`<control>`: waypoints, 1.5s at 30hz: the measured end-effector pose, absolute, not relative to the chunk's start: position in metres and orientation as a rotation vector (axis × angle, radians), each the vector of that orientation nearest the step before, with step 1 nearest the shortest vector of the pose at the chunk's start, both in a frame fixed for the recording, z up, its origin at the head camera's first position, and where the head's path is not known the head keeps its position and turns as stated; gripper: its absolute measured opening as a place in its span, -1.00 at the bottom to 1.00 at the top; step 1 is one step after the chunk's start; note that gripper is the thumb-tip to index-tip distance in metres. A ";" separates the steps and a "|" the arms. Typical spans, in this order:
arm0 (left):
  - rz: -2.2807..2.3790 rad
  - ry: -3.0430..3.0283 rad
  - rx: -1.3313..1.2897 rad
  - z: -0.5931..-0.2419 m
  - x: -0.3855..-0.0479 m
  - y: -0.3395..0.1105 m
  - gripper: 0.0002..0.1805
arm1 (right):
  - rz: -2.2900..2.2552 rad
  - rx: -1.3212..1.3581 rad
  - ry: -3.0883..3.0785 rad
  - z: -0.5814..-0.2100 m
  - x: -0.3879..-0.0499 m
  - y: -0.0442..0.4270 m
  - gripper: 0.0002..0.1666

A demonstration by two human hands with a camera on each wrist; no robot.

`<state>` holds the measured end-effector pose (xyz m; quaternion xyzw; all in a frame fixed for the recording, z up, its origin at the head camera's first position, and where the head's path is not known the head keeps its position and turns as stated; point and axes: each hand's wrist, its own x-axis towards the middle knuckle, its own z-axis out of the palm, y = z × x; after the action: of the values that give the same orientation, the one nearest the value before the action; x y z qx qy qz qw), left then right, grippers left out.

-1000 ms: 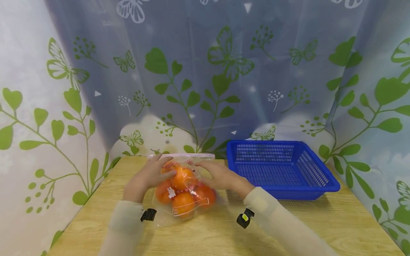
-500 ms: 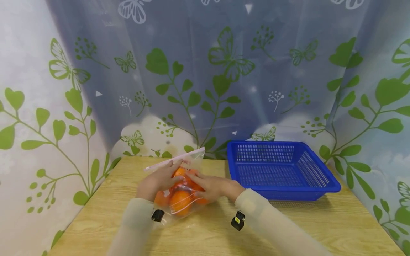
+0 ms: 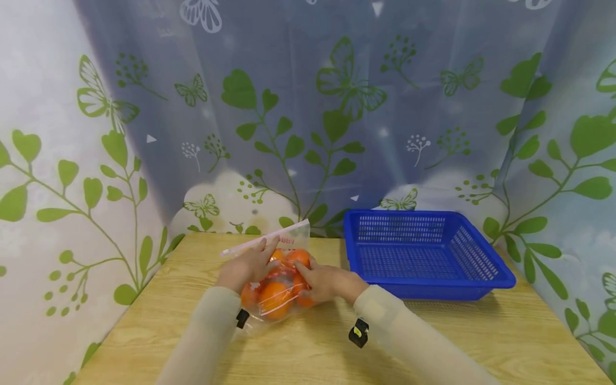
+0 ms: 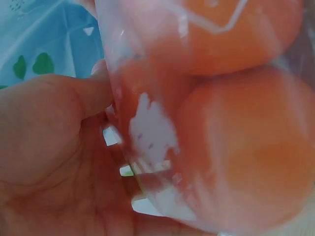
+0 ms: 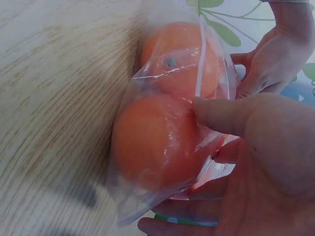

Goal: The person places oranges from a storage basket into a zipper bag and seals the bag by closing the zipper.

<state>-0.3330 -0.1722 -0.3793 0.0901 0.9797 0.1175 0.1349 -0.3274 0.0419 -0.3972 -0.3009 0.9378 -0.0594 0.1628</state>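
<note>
A clear zip bag [image 3: 297, 233] full of oranges [image 3: 275, 299] lies on the wooden table, its pale zip strip slanting up to the right. My left hand [image 3: 246, 268] rests along the bag's left and upper side, fingers spread and fairly straight. On the right side, my right hand [image 3: 328, 282] lies against the bag. In the right wrist view its thumb presses the film beside an orange [image 5: 152, 142], while its straight fingers reach along the bag's far side. The left wrist view shows a white rabbit print [image 4: 150, 132] beside my left thumb. Some fingertips are hidden behind the bag.
A blue perforated plastic basket [image 3: 423, 291] stands to the right of the bag, close to my right forearm. Patterned curtains [image 3: 289, 107] with leaves and butterflies enclose the table [image 3: 163, 331] at the back and sides.
Both hands have shifted slightly inward, and the bag has turned so its zip strip slants up to the right. Over the last half second, my right hand has lowered a little, exposing more oranges.
</note>
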 end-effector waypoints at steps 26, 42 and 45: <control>0.528 2.752 0.385 -0.392 -0.353 -0.184 -0.27 | -0.028 -0.814 2.709 -0.400 -0.312 0.041 -0.04; 0.595 2.685 0.057 -0.375 -0.326 -0.197 -0.05 | -0.399 -0.656 2.699 -0.392 -0.327 0.042 0.15; 0.652 2.679 0.046 -0.380 -0.326 -0.198 -0.04 | -0.431 -0.656 2.682 -0.394 -0.329 0.041 0.18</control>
<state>-0.3260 -0.1981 -0.3797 0.0162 0.9537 0.2320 0.1909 -0.3290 0.0410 -0.3942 -0.2312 0.9454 -0.1518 0.1725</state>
